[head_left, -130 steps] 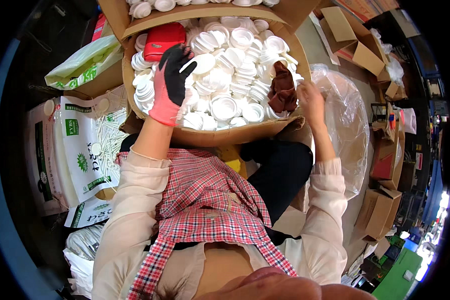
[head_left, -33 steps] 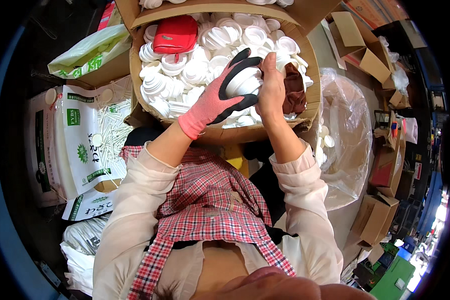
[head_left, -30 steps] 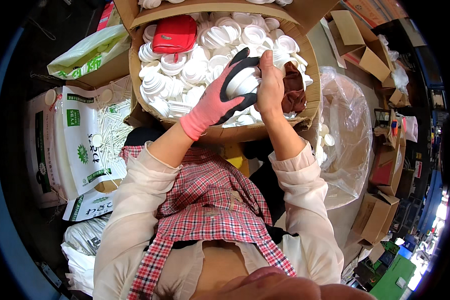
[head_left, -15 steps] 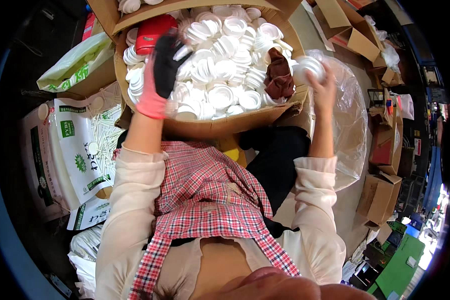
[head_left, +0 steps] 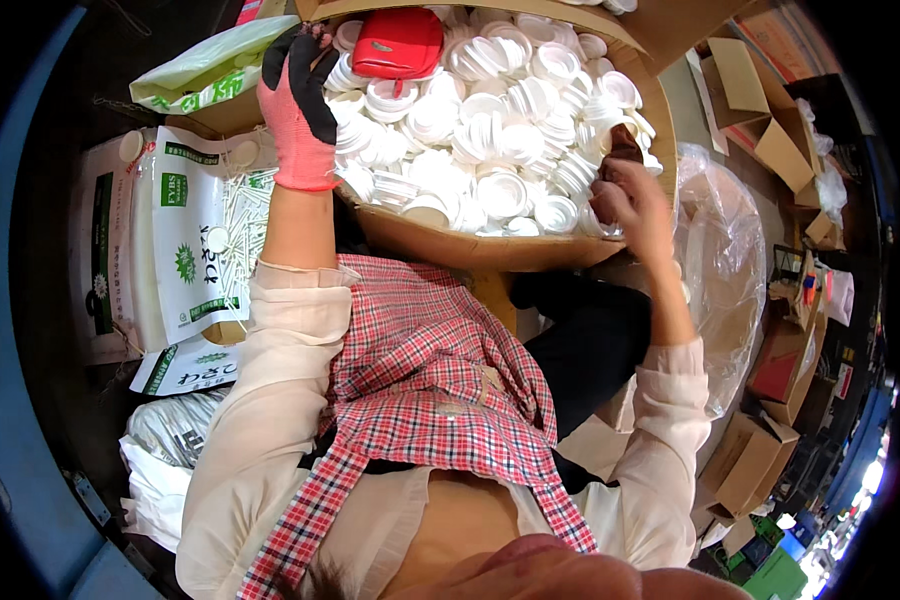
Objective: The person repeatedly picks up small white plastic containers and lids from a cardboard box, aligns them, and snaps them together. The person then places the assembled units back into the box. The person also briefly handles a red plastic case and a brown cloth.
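My left hand point(head_left: 300, 110), in a pink glove with black palm and fingers, hovers at the left side of a big cardboard box point(head_left: 470, 250). Its fingers are slightly bent and apart, and no object shows in them. White round plastic lids point(head_left: 505, 195) fill the box in a loose heap. At the box's right side my bare right hand point(head_left: 635, 205) has its fingers curled on a crumpled dark brown cloth point(head_left: 625, 145); motion blurs the hand slightly. A red zip pouch point(head_left: 398, 45) lies on the lids at the far left.
To the left are a green-and-white bag point(head_left: 205, 75) and a printed white sack point(head_left: 185, 235) beside thin white sticks point(head_left: 240, 220). A clear plastic bag point(head_left: 725, 260) hangs right of the box. Open cartons point(head_left: 750, 470) stand farther right.
My left hand has moved from over the lids to the box's left side. My right hand no longer holds the white lids and is now on the brown cloth. The view has shifted.
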`<control>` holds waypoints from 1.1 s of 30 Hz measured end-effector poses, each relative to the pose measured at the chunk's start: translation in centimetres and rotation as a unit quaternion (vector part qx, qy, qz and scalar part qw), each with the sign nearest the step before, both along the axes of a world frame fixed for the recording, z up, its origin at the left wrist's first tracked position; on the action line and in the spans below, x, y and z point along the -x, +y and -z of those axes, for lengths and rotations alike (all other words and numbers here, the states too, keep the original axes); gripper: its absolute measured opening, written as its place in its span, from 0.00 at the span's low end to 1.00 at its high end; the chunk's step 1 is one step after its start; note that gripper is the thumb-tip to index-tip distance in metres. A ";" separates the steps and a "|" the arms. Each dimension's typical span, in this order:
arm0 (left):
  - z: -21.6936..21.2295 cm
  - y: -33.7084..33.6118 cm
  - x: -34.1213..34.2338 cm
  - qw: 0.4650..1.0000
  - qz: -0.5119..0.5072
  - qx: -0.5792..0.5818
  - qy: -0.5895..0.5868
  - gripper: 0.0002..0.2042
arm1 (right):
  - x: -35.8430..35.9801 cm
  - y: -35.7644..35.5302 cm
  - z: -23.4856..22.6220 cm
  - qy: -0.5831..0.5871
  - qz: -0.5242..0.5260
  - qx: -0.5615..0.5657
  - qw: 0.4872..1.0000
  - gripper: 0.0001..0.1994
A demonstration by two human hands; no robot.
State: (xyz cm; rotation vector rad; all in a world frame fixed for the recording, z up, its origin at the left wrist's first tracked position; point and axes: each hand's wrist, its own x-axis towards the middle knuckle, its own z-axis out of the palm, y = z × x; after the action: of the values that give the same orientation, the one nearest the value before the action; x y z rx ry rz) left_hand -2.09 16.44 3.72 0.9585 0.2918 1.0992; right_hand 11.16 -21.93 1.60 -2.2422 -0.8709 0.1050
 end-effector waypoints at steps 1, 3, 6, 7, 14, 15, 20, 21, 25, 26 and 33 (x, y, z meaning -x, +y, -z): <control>0.1 0.2 -0.1 1.000 -0.010 0.003 -0.003 0.12 | 1.0 3.4 0.3 -0.128 -0.074 0.054 0.988 0.19; 0.8 1.0 0.2 0.999 -0.023 -0.026 0.023 0.13 | 4.0 10.4 1.8 -0.071 -0.233 0.028 0.969 0.23; 1.3 2.1 1.3 0.998 -0.018 -0.028 0.060 0.16 | 7.7 21.1 5.2 -0.117 -0.327 -0.006 0.938 0.29; 1.3 2.2 1.5 0.998 -0.019 -0.030 0.058 0.16 | 8.8 24.4 5.8 -0.146 -0.318 -0.039 0.936 0.29; 1.6 4.9 3.3 0.997 -0.052 0.012 0.056 0.14 | 10.4 31.1 5.6 -0.244 -0.220 0.075 0.942 0.15; 1.2 4.2 3.4 0.998 -0.037 0.015 0.042 0.14 | 9.5 31.2 6.4 -0.257 -0.197 0.088 0.942 0.13; 0.2 3.3 3.0 0.999 -0.013 0.038 0.033 0.15 | 7.6 36.0 7.4 -0.137 -0.137 0.219 0.956 0.13; 0.6 3.5 3.0 0.999 -0.002 0.025 0.033 0.14 | 7.4 36.9 7.6 -0.120 -0.128 0.231 0.957 0.14; 1.2 3.9 3.0 0.997 0.006 0.016 0.079 0.16 | 6.8 37.0 7.5 -0.171 -0.160 0.226 0.946 0.11; 1.3 4.0 3.1 0.994 0.007 0.015 0.110 0.17 | 6.5 36.1 7.3 -0.175 -0.168 0.213 0.947 0.10; 4.4 3.4 3.0 0.913 0.341 0.222 0.036 0.32 | 5.5 26.4 -2.2 -0.043 -0.215 -0.185 0.958 0.15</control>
State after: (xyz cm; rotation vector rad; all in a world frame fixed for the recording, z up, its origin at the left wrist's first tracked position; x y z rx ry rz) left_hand -5.10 19.82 -0.68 0.6087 0.2253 0.3291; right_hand 5.62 4.51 3.84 -1.6956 -1.2997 0.0384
